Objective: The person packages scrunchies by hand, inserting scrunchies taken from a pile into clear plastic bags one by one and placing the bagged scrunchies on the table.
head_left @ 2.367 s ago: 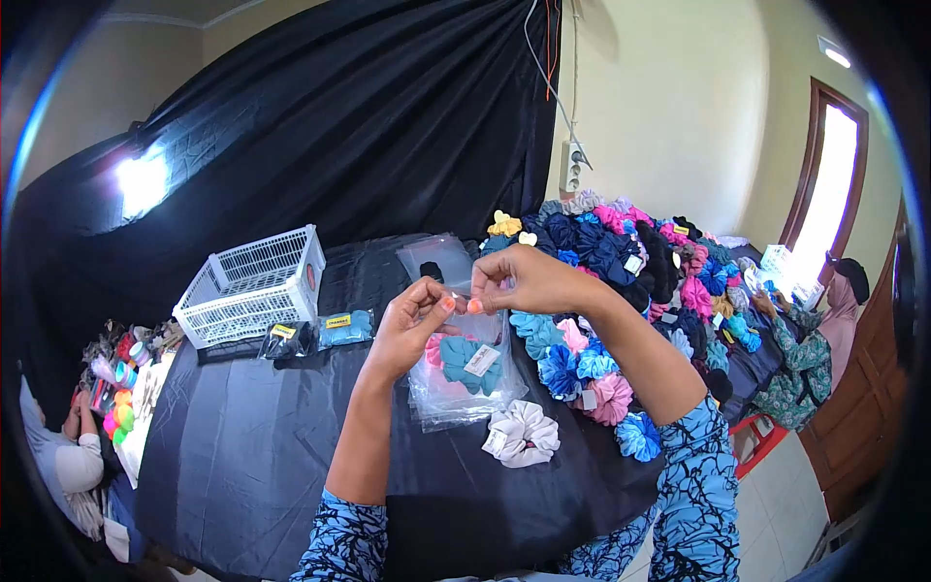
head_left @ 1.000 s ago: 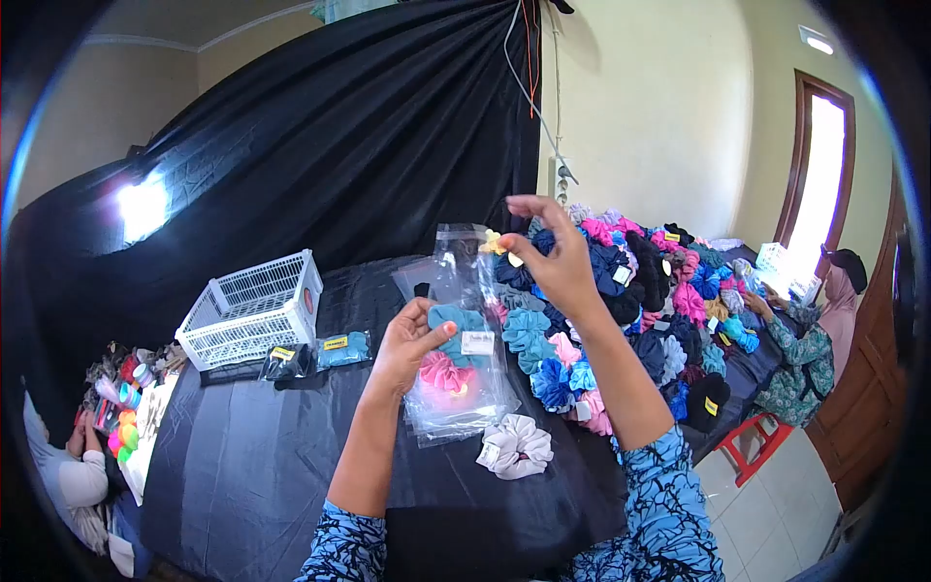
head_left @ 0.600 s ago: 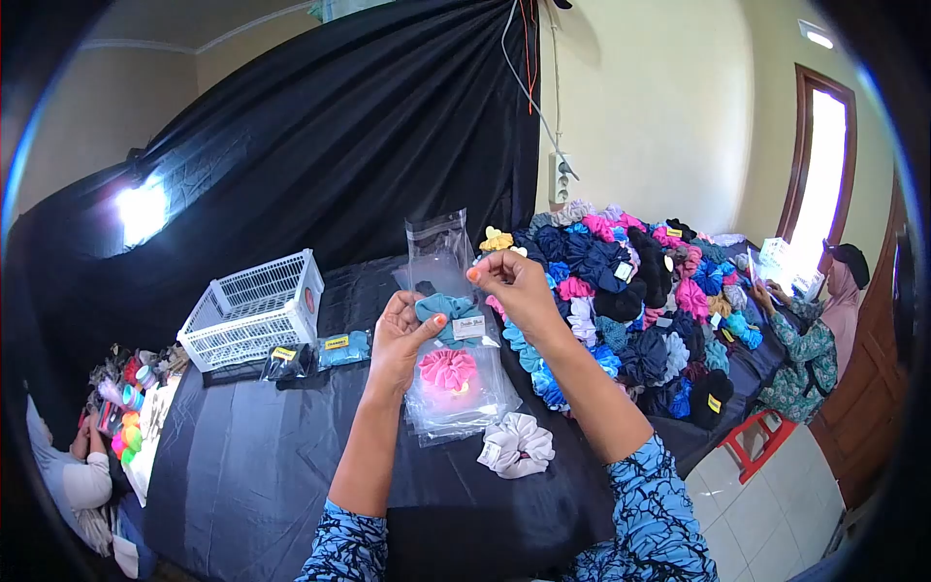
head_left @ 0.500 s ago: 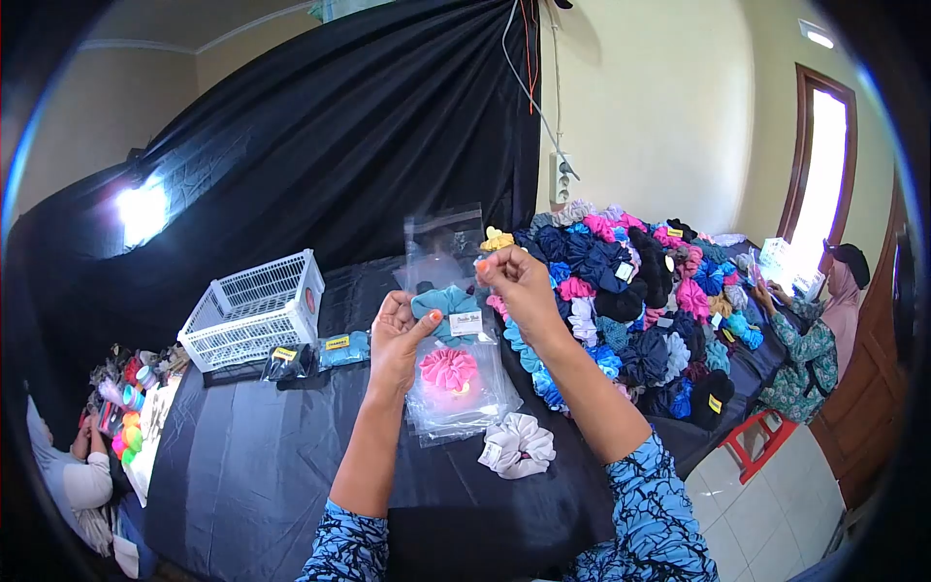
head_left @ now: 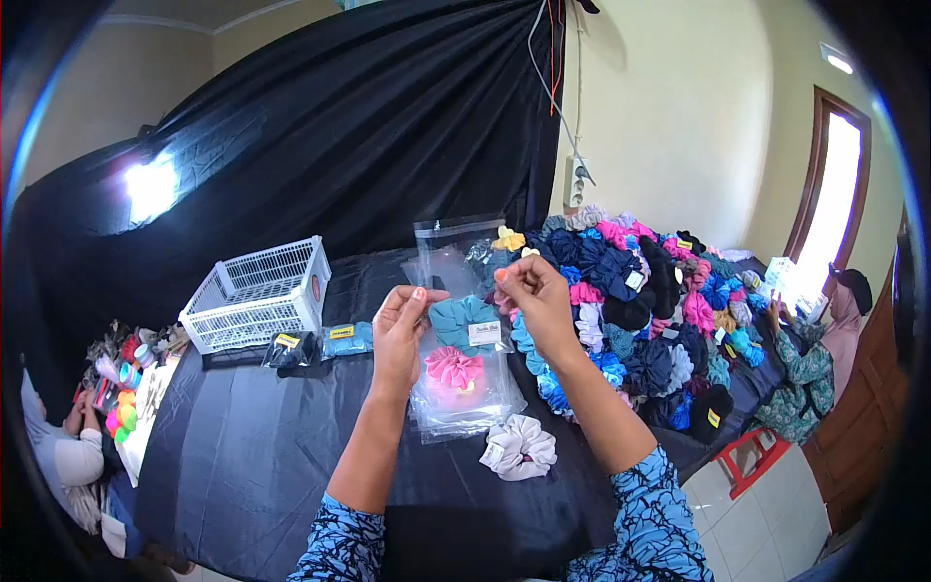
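Observation:
A clear plastic bag holding a teal scrunchie with a white label hangs between my hands. My left hand pinches the bag's left side beside the scrunchie. On the other side my right hand has thumb and finger pressed together at the bag's right edge. Just below, a pink scrunchie lies on a stack of clear bags. A light grey scrunchie with a white tag rests on the black cloth nearer to me.
A white basket stands at the left behind two packed bags. A large heap of scrunchies covers the right side. One person sits at the far right, another at the far left. A red stool stands right.
The teal scrunchie was lifted off the stack, uncovering the pink one. My right hand went up toward the bag's top, then came down to its right side. The view has shifted slightly.

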{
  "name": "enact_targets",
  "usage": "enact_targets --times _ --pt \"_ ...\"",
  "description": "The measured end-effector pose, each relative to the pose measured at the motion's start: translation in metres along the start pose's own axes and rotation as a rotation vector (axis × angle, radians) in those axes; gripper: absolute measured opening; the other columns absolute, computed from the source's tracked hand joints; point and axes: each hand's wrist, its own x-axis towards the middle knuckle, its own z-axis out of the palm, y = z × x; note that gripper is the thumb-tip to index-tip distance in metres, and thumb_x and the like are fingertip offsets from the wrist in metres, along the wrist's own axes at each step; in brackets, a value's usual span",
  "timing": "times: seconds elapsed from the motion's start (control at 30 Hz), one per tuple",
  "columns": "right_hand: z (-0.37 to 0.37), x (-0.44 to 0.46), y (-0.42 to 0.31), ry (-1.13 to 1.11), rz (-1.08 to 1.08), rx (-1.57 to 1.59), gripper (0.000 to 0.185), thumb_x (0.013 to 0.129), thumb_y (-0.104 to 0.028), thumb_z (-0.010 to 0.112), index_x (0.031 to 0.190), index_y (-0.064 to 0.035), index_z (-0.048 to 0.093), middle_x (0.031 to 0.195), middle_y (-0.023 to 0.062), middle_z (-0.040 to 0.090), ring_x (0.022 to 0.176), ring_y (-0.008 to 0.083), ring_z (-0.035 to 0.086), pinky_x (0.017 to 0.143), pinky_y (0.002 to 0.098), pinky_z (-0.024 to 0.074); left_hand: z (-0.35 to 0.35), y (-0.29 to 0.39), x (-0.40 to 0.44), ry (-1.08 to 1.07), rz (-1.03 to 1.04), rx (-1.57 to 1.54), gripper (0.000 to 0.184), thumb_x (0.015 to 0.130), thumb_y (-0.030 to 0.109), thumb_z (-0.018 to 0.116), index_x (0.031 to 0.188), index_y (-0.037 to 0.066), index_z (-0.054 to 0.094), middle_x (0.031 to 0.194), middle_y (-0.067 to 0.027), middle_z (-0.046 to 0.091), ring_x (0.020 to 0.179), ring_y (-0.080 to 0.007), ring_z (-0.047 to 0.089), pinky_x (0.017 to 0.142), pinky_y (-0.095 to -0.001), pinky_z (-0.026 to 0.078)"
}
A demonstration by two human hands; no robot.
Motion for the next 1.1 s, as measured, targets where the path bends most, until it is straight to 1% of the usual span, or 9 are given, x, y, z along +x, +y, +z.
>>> enact_targets --times 0.3,0.37,0.53,0.63,0.77,0.87,0.9,0.97,1.1 --pt "0.008 -0.021 0.015 0.081 -0.211 0.052 0.009 0.085 -0.004 0.064 0.083 -0.0005 0.057 0.077 0.0028 0.059 0.061 0.0058 0.053 0.053 0.0189 0.0412 -0.002 0.001 0.002 0.165 0.036 0.109 0.015 0.095 0.019 0.055 0.088 0.005 0.056 0.085 -0.0077 0.067 0.074 -0.0082 0.061 0.067 -0.0208 0.046" --pt "0.007 -0.024 0.019 0.106 -0.426 -0.296 0.002 0.083 -0.001 0.062 0.085 -0.0012 0.061 0.076 0.0017 0.058 0.063 0.0059 0.052 0.055 0.0200 0.0398 -0.004 -0.001 0.003 0.166 0.033 0.134 0.016 0.094 0.019 0.055 0.089 0.005 0.056 0.085 -0.0071 0.067 0.074 -0.0074 0.060 0.067 -0.0204 0.046" --pt "0.007 -0.029 0.024 0.075 -0.400 -0.331 0.013 0.083 0.003 0.059 0.091 -0.0027 0.068 0.077 0.0013 0.056 0.064 0.0064 0.050 0.055 0.0210 0.0380 -0.006 -0.008 0.002 0.213 0.227 0.259 0.016 0.089 0.011 0.064 0.101 0.001 0.058 0.083 -0.0039 0.064 0.072 -0.0041 0.055 0.069 -0.0179 0.043" --pt "0.009 -0.032 0.026 0.102 -0.274 -0.199 0.018 0.084 0.003 0.056 0.094 -0.0038 0.069 0.074 0.0002 0.055 0.061 0.0063 0.047 0.054 0.0202 0.0355 0.003 -0.005 -0.002 0.191 0.406 0.260 0.026 0.085 0.005 0.067 0.107 0.000 0.055 0.087 -0.0050 0.064 0.075 -0.0050 0.056 0.073 -0.0188 0.043" --pt "-0.002 -0.032 0.030 -0.027 0.179 0.035 0.018 0.084 -0.001 0.054 0.094 -0.0006 0.068 0.066 -0.0011 0.053 0.052 0.0050 0.044 0.047 0.0185 0.0330 0.005 -0.007 -0.003 0.218 0.639 0.513 0.028 0.083 -0.002 0.065 0.107 0.001 0.051 0.092 -0.0078 0.062 0.083 -0.0087 0.057 0.086 -0.0262 0.044" --pt "-0.009 -0.037 0.038 -0.127 0.363 0.146 0.018 0.083 -0.002 0.053 0.094 0.0020 0.067 0.064 -0.0012 0.053 0.049 0.0049 0.045 0.043 0.0183 0.0327 0.004 -0.007 -0.003 0.045 0.941 0.747 0.024 0.079 -0.005 0.064 0.096 0.004 0.050 0.095 -0.0156 0.066 0.081 -0.0170 0.065 0.105 -0.0496 0.033" --pt "-0.011 -0.039 0.043 -0.172 0.424 0.181 0.018 0.082 -0.002 0.053 0.094 0.0028 0.066 0.063 -0.0010 0.052 0.048 0.0056 0.045 0.042 0.0189 0.0328 0.000 -0.011 -0.001 0.011 0.974 0.752 0.024 0.079 -0.005 0.065 0.098 0.003 0.051 0.091 -0.0142 0.066 0.077 -0.0179 0.064 0.094 -0.0419 0.044" --pt "-0.013 -0.043 0.049 -0.200 0.458 0.172 0.017 0.083 -0.004 0.054 0.092 0.0025 0.066 0.063 -0.0008 0.053 0.048 0.0064 0.046 0.043 0.0191 0.0326 0.001 -0.023 -0.006 0.098 0.811 0.694 0.022 0.080 -0.002 0.067 0.097 0.002 0.054 0.084 -0.0102 0.065 0.073 -0.0162 0.063 0.075 -0.0312 0.050" --pt "-0.017 -0.048 0.057 -0.252 0.451 0.076 0.017 0.086 -0.009 0.055 0.095 0.0019 0.066 0.074 0.0025 0.057 0.057 0.0085 0.050 0.049 0.0207 0.0360 0.006 -0.018 -0.006 0.216 0.698 0.793 0.016 0.082 0.002 0.067 0.095 0.002 0.057 0.080 -0.0070 0.062 0.071 -0.0133 0.061 0.058 -0.0252 0.046"
